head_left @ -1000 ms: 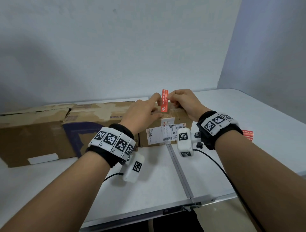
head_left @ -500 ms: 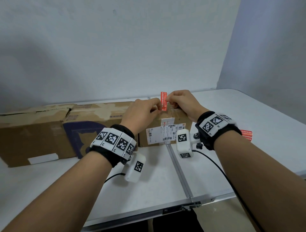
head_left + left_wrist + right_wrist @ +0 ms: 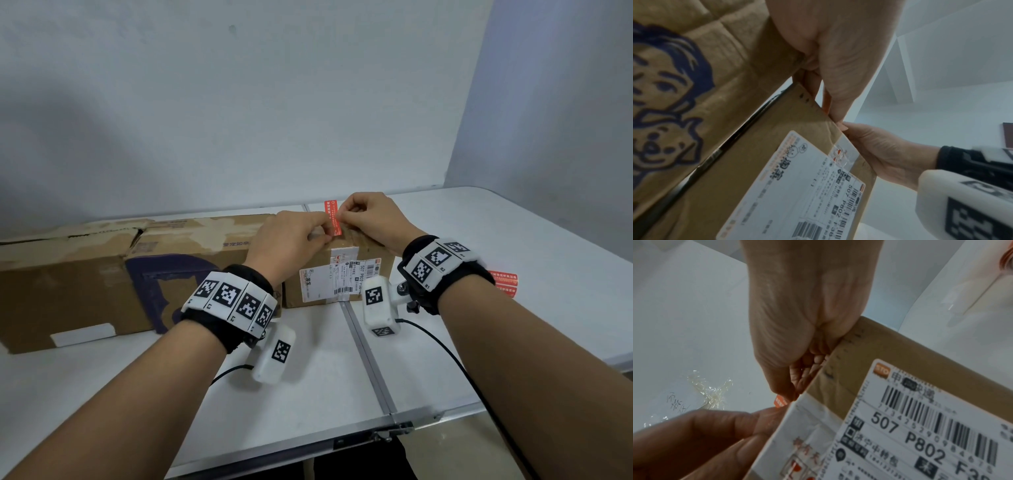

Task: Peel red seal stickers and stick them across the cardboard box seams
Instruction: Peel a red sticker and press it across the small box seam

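Observation:
A red seal sticker (image 3: 333,217) stands upright over the top of the small cardboard box (image 3: 375,251), the one with a white shipping label (image 3: 339,279). My left hand (image 3: 323,229) pinches the sticker from the left, and my right hand (image 3: 343,216) pinches it from the right with curled fingers. Its lower end reaches the box top. In the left wrist view only an edge of the sticker (image 3: 827,104) shows behind my thumb, at the box (image 3: 766,146) edge. In the right wrist view, a corner of the sticker (image 3: 779,401) peeks out below my right fingertips (image 3: 791,394).
Two larger cardboard boxes (image 3: 85,274) lie in a row to the left of the small one on the white folding table (image 3: 308,377). More red stickers (image 3: 503,282) lie on the table to the right, behind my right wrist. Walls close off the back and right.
Both hands have lowered the sticker slightly toward the box top and shifted it a little left. Both keep their pinch on it.

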